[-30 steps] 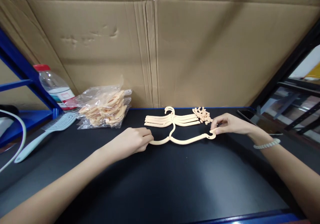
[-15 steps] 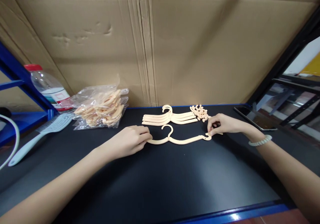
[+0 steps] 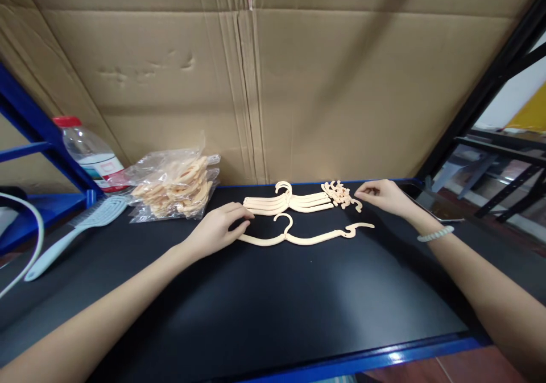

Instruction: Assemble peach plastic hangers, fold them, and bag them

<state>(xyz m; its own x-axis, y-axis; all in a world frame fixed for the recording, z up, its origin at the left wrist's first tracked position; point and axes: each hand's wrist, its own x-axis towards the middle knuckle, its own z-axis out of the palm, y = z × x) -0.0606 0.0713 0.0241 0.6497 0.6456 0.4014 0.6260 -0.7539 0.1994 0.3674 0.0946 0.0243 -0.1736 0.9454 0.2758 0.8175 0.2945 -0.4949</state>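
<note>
A single cream plastic hanger [image 3: 307, 237] lies flat on the black tabletop [image 3: 273, 303]. My left hand [image 3: 217, 228] rests at its left tip, fingers loosely bent, thumb touching the end without gripping it. My right hand [image 3: 384, 195] has left the hanger's right end and hovers at a pile of small cream clips [image 3: 341, 194], its fingers pinched together at the pile's edge. What they hold, if anything, is too small to see. A stack of like hangers [image 3: 290, 202] lies just behind the single one.
A clear bag of cream parts [image 3: 174, 186] sits at the back left, beside a pale blue hairbrush [image 3: 77, 229] and a water bottle [image 3: 91, 152]. A phone [image 3: 430, 204] lies at the right. Cardboard [image 3: 273, 87] walls off the back.
My right hand let go of the hanger's right end and moved back to the clip pile. My left hand loosened its grip on the left tip. The hanger now lies flat.
</note>
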